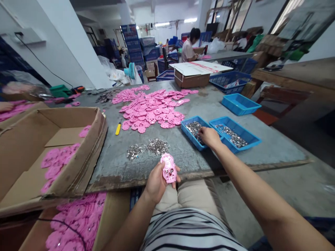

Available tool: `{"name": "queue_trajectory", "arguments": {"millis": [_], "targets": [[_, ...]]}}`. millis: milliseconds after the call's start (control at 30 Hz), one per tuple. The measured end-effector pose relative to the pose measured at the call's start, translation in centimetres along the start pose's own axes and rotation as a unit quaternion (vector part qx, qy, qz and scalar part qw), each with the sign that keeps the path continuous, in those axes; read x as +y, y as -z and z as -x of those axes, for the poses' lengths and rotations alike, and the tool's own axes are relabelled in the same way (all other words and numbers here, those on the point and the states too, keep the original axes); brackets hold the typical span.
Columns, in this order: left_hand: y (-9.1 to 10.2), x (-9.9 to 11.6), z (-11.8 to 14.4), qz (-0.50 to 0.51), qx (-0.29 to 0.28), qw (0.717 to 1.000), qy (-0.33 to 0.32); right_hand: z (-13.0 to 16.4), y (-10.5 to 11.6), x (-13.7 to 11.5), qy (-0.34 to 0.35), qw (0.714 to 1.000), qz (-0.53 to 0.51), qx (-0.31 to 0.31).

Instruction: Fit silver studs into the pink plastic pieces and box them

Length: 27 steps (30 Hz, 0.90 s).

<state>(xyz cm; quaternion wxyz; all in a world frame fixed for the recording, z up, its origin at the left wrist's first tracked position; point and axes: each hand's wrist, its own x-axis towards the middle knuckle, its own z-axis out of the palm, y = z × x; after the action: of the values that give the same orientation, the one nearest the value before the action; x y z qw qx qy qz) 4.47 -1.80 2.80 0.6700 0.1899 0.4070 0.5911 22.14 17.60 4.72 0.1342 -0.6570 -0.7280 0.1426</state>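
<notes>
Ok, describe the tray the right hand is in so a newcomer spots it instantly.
On the grey table, go right from the big pile of pink pieces. The nearest light-blue tray holds small metal parts. Its neighbouring tray does too, but only this one has the right hand in it.

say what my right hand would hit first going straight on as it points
The right hand would probably meet the small metal pieces in the blue plastic tray beneath it first; whether it touches them now is unclear.

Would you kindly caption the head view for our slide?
Left hand holds a pink part; right hand reaches into a blue tray of shiny pieces.
</notes>
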Motion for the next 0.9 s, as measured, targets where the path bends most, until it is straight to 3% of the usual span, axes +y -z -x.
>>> {"name": "queue_trajectory", "arguments": {"millis": [200,333,367,433,500,533,767,900], "targets": [[-0.7,0.7,0.1,-0.02,0.024,0.999,-0.016,0.8,2.0,-0.7,0.006,0.987,-0.155,0.032],[-2.1,0.8,0.0,-0.028,0.038,0.997,-0.057,4.2,2.2,-2.4,0.078,0.961,-0.265,0.011],[-2.4,0.7,0.0,-0.023,0.04,0.997,-0.056,5.4,1.8,-2.9,0.118,0.945,-0.305,-0.004],[-2.9,0.5,-0.1,-0.005,0.039,0.998,-0.041,7.7,0.8,-3.6,0.229,0.878,-0.418,-0.056],[-3.1,0.3,0.0,0.019,0.034,0.999,-0.023,9.4,-0.3,-3.9,0.287,0.827,-0.475,-0.094],[-3.1,0.3,0.0,0.03,0.032,0.999,-0.016,10.1,-0.8,-4.0,0.296,0.817,-0.484,-0.104],[-2.4,-0.2,0.5,0.033,0.045,0.998,-0.006,11.2,-2.4,-3.7,0.266,0.799,-0.522,-0.134],[-2.4,-0.6,0.5,0.005,0.081,0.994,-0.069,12.1,-3.0,-4.2,0.15,0.773,-0.579,-0.21]]}}
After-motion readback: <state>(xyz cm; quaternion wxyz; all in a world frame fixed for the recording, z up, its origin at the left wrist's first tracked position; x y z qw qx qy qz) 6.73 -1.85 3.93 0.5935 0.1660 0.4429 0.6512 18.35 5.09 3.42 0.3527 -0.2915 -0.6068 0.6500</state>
